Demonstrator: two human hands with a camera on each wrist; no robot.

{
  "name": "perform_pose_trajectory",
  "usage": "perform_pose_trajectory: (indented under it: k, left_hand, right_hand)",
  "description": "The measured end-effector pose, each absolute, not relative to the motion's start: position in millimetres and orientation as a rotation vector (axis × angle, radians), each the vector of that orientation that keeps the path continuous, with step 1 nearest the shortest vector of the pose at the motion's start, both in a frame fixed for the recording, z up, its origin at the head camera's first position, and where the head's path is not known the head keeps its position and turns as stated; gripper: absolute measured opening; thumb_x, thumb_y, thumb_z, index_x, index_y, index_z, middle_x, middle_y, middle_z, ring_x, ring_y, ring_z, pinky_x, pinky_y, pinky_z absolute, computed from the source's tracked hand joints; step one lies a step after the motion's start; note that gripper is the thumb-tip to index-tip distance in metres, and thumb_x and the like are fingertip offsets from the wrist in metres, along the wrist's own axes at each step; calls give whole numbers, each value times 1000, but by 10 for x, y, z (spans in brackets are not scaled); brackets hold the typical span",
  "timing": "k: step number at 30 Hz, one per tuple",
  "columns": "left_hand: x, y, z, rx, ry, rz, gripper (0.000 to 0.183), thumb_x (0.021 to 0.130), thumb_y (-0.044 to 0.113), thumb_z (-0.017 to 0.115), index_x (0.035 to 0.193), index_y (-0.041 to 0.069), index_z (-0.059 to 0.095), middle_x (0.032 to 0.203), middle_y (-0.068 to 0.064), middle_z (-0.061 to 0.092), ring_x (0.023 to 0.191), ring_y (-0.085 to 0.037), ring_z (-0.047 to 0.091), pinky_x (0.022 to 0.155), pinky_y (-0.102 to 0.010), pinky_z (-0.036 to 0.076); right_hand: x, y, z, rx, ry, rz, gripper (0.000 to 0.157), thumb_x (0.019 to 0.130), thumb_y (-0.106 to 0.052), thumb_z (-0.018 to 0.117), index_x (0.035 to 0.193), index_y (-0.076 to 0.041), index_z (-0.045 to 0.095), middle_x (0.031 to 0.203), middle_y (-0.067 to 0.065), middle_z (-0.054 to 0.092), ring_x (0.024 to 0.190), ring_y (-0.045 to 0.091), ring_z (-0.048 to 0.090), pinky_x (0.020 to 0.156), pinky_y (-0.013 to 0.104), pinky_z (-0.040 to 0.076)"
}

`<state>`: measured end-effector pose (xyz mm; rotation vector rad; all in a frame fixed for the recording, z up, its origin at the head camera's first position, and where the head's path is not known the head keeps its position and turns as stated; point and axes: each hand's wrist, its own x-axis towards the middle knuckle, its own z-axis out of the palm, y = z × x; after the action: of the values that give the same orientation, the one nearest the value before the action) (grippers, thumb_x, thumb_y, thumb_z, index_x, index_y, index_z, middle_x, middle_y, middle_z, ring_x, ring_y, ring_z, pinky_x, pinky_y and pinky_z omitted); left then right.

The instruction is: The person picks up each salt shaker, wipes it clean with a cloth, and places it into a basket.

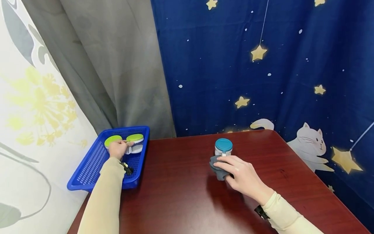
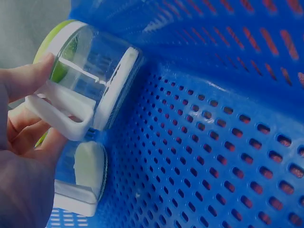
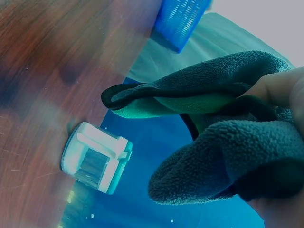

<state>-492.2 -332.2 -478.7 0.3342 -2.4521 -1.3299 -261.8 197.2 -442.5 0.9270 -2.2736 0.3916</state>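
My left hand (image 1: 118, 149) reaches into the blue basket (image 1: 84, 187). Its thumb and fingers hold the white handle (image 2: 61, 110) of a clear jar (image 2: 90, 69) with a green lid. A second green-lidded jar (image 2: 88, 166) stands right beside it, partly behind the hand in the left wrist view. Over the table, my right hand (image 1: 243, 174) pinches a folded dark grey cloth (image 1: 219, 169). Just beyond the cloth, a clear jar with a teal lid (image 1: 223, 145) and white handle stands upright on the table. In the right wrist view the cloth (image 3: 228, 156) hangs apart from this jar (image 3: 95, 159).
The basket's perforated walls rise around the left hand at the left of the reddish-brown table (image 1: 172, 188). A grey curtain (image 1: 125, 74) and a blue star-patterned curtain (image 1: 216, 81) hang behind the table's far edge.
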Motion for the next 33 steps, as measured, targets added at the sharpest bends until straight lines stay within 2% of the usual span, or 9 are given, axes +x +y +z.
perform_pose_trajectory:
  k: [7, 11, 15, 21, 28, 30, 33]
  left_hand:
    - [-4918, -3368, -4786, 152, -2568, -1183, 44, 80, 28, 85, 59, 12, 50, 79, -7, 63, 73, -23, 51, 61, -33, 40]
    - [-4885, -3383, -4777, 128, -2656, -1081, 44, 81, 29, 83, 60, 13, 48, 63, -2, 46, 65, -25, 45, 59, -36, 37]
    - [-4870, -3387, -4777, 139, -2707, -988, 45, 81, 34, 83, 58, 13, 50, 59, 1, 44, 65, -26, 46, 61, -36, 36]
    - [-4841, -3397, -4815, 152, -2733, -997, 45, 81, 36, 83, 60, 11, 52, 58, 0, 47, 64, -26, 48, 58, -36, 37]
    - [-4763, -3453, -4634, 166, -2852, -955, 42, 81, 35, 82, 61, 14, 52, 62, 0, 49, 67, -26, 49, 59, -36, 39]
    - [-4719, -3436, -4577, 199, -2911, -931, 40, 81, 33, 81, 63, 11, 53, 65, -3, 50, 70, -28, 50, 62, -38, 41]
    - [-4629, -3363, -4493, 240, -2986, -895, 37, 81, 31, 78, 76, 0, 60, 77, -16, 59, 79, -35, 56, 71, -45, 49]
  right_hand:
    - [-2600, 1981, -4407, 898, -2283, 407, 50, 80, -9, 70, 128, -24, 70, 134, -2, 61, 121, 21, 58, 81, 43, 58]
    - [-2576, 1988, -4409, 888, -2290, 413, 51, 79, -8, 69, 128, -24, 70, 134, -2, 61, 120, 20, 59, 80, 43, 59]
    - [-2558, 2001, -4411, 887, -2292, 419, 51, 79, -8, 71, 128, -23, 70, 133, -2, 61, 119, 20, 59, 80, 44, 59]
    - [-2560, 2027, -4416, 909, -2313, 399, 50, 79, -9, 75, 127, -23, 70, 134, -1, 61, 119, 21, 59, 81, 43, 58]
    - [-2591, 2036, -4403, 933, -2291, 378, 49, 80, -12, 78, 128, -23, 70, 134, -1, 61, 119, 21, 59, 80, 43, 59]
    - [-2576, 2049, -4409, 926, -2298, 382, 48, 80, -11, 76, 127, -23, 70, 133, -1, 61, 118, 20, 60, 79, 42, 59]
    - [-2537, 2081, -4436, 902, -2314, 385, 48, 80, -10, 72, 126, -24, 71, 132, -3, 62, 117, 18, 60, 78, 40, 59]
